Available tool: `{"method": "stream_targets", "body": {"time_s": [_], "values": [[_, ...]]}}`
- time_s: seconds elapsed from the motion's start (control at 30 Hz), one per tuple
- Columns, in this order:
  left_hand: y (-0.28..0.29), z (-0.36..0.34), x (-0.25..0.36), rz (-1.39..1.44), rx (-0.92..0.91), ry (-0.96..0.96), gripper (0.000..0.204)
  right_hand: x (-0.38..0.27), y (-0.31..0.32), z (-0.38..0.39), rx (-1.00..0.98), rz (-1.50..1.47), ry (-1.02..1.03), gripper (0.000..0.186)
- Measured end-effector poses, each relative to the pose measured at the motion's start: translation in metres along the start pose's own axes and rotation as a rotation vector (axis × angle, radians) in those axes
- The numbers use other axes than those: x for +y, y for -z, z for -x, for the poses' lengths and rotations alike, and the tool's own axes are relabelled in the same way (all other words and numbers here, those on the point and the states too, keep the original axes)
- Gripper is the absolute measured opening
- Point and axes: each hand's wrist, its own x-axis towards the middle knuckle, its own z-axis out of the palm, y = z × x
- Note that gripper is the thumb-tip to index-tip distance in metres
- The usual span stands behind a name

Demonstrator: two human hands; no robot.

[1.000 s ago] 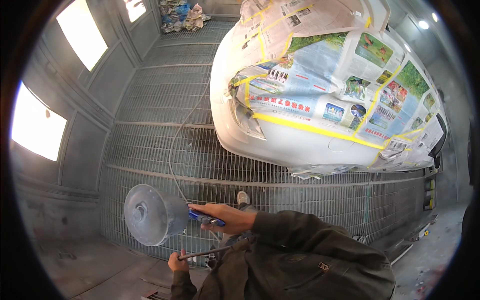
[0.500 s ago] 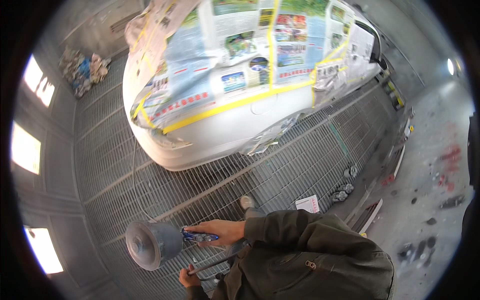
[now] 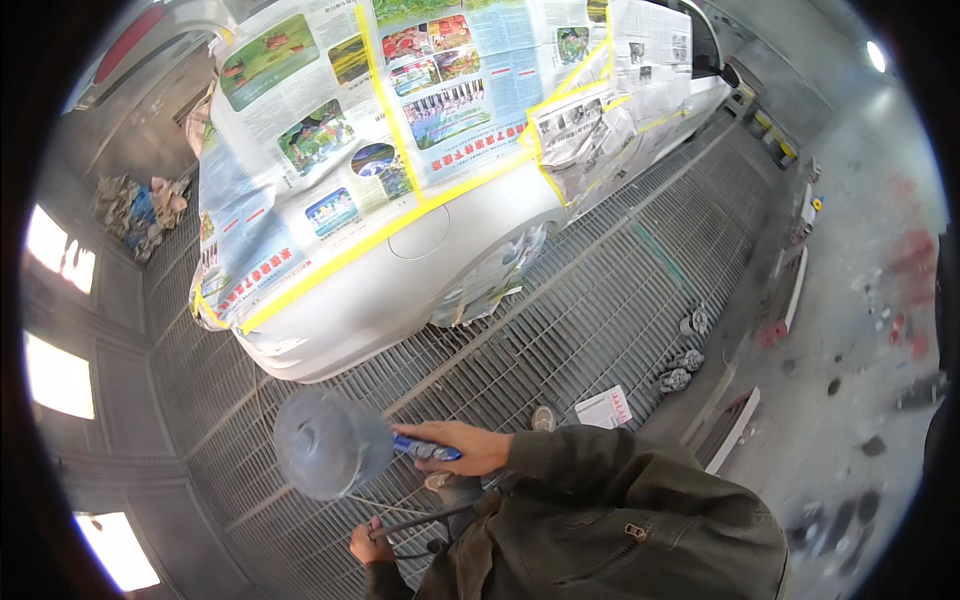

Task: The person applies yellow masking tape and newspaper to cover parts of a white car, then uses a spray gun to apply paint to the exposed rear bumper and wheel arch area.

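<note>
My right hand [image 3: 468, 446] is closed round the blue handle of a paint spray gun [image 3: 428, 448]. Its large grey paint cup [image 3: 335, 445] points to the left, above the grated floor. Lower down, my left hand [image 3: 372, 544] grips a grey air hose [image 3: 418, 521] that runs back toward my body. Beyond the gun stands a pale car [image 3: 360, 310], apart from both hands. Newspaper sheets [image 3: 300, 190] edged with yellow masking tape [image 3: 340, 262] cover its upper body. The gun's nozzle and trigger are not clearly visible.
Metal grating [image 3: 560, 330] forms the floor. A heap of crumpled paper [image 3: 145, 212] lies by the left wall. Near the right wall are a white box [image 3: 604, 407], a pair of shoes [image 3: 682, 370] and long trim pieces [image 3: 735, 430]. Bright windows [image 3: 58, 375] line the left wall.
The car now appears further left and larger, with more of its side in view. The spray gun has shifted slightly right and up, its cup turned. Both hands keep their hold.
</note>
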Motion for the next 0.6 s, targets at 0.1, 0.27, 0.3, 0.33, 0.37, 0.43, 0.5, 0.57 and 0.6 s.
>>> {"method": "stream_targets", "body": {"time_s": [0.1, 0.27, 0.3, 0.33, 0.37, 0.43, 0.5, 0.57, 0.6], "values": [[-0.024, -0.002, 0.057, -0.069, -0.009, -0.010, 0.043, -0.005, 0.061, 0.044, 0.107, -0.033, -0.137, 0.066], [-0.049, -0.008, 0.152, -0.034, 0.017, 0.007, 0.042, 0.008, 0.149, 0.120, 0.413, -0.385, -0.306, 0.038], [-0.053, -0.005, 0.160, -0.065, 0.017, 0.018, 0.042, 0.010, 0.165, 0.131, 0.449, -0.358, -0.279, 0.035], [-0.056, -0.001, 0.167, -0.097, 0.012, 0.025, 0.043, 0.014, 0.179, 0.139, 0.488, -0.400, -0.254, 0.031], [-0.059, 0.004, 0.174, -0.087, 0.014, 0.068, 0.043, 0.012, 0.192, 0.147, 0.504, -0.370, -0.253, 0.031], [-0.068, 0.014, 0.184, -0.095, 0.005, 0.099, 0.043, 0.012, 0.216, 0.160, 0.560, -0.330, -0.179, 0.048], [-0.076, 0.018, 0.189, -0.075, 0.019, 0.089, 0.045, 0.008, 0.230, 0.166, 0.642, -0.319, -0.188, 0.048], [-0.083, 0.019, 0.184, -0.116, -0.018, 0.100, 0.046, 0.017, 0.245, 0.175, 0.639, -0.317, -0.225, 0.047], [-0.088, 0.018, 0.181, -0.136, -0.041, 0.098, 0.047, 0.022, 0.251, 0.180, 0.646, -0.317, -0.244, 0.047]]}}
